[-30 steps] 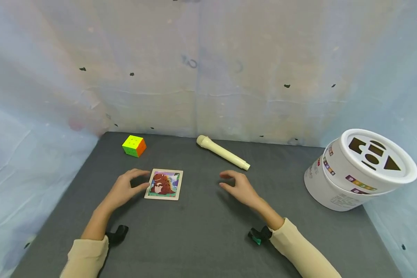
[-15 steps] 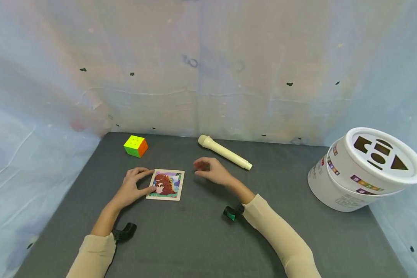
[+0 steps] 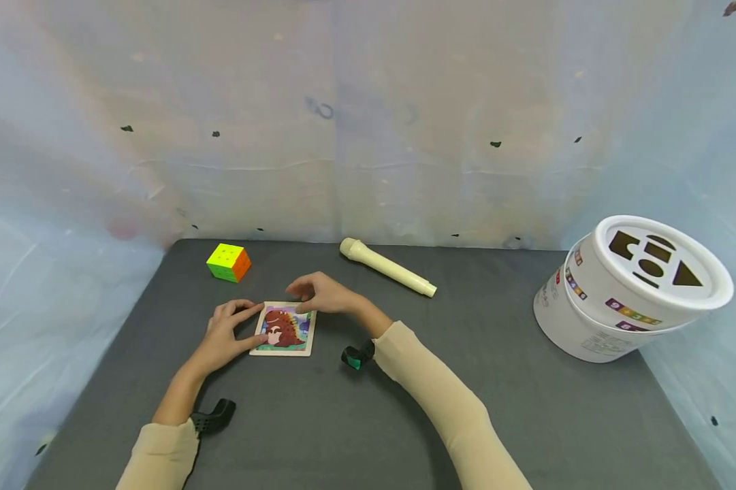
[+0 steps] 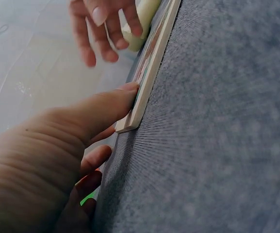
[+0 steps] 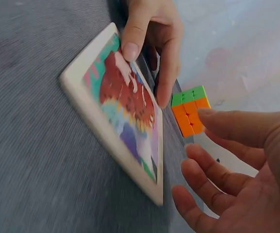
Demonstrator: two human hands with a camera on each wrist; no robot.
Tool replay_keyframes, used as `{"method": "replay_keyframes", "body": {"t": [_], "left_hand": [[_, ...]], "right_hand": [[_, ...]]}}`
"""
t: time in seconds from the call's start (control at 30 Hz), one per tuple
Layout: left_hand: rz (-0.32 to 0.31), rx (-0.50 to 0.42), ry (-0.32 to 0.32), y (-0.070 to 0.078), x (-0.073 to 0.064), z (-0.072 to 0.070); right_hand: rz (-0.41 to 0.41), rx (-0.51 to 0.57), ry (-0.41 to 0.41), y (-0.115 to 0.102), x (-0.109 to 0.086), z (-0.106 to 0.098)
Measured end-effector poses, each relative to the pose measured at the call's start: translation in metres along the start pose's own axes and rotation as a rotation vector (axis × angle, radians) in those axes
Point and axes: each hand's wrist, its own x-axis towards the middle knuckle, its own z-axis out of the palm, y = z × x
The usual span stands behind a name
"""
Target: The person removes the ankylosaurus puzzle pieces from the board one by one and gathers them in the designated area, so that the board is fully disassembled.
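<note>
A square dinosaur picture puzzle (image 3: pixel 286 329) with a pale wooden border lies flat on the dark grey table. My left hand (image 3: pixel 222 336) holds its left edge, the thumb (image 5: pixel 130 50) on the picture and the index finger along the side. In the left wrist view the puzzle's border (image 4: pixel 147 92) shows edge-on beside that thumb. Over the far right corner hovers my right hand (image 3: pixel 323 294), with thumb and fingers spread apart and nothing between them. The right wrist view shows its fingers (image 5: pixel 212 167) beside the far border.
A green, yellow and orange puzzle cube (image 3: pixel 228 263) sits behind the left hand. A cream toy microphone (image 3: pixel 387 267) lies at the back, beyond the right hand. At the right stands a white bucket (image 3: pixel 625 292) with shaped holes in its lid. Pale sheeting (image 3: pixel 404 122) rises behind the table.
My right hand has moved left from beside the microphone to over the puzzle. The left thumb has come onto the picture from the puzzle's edge. Puzzle, cube and microphone stay in place.
</note>
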Motion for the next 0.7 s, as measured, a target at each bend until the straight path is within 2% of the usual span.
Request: {"method": "replay_keyframes", "body": {"t": [0.13, 0.4, 0.7], "left_hand": [[0.009, 0.002, -0.001, 0.000, 0.000, -0.002], [0.042, 0.001, 0.015, -0.003, 0.001, 0.000], [0.041, 0.007, 0.019, -0.004, 0.002, 0.000]], "right_hand": [[0.021, 0.015, -0.034, -0.006, 0.016, 0.007], [0.062, 0.045, -0.018, -0.006, 0.038, 0.021], [0.121, 0.010, 0.024, -0.001, 0.048, 0.034]]}}
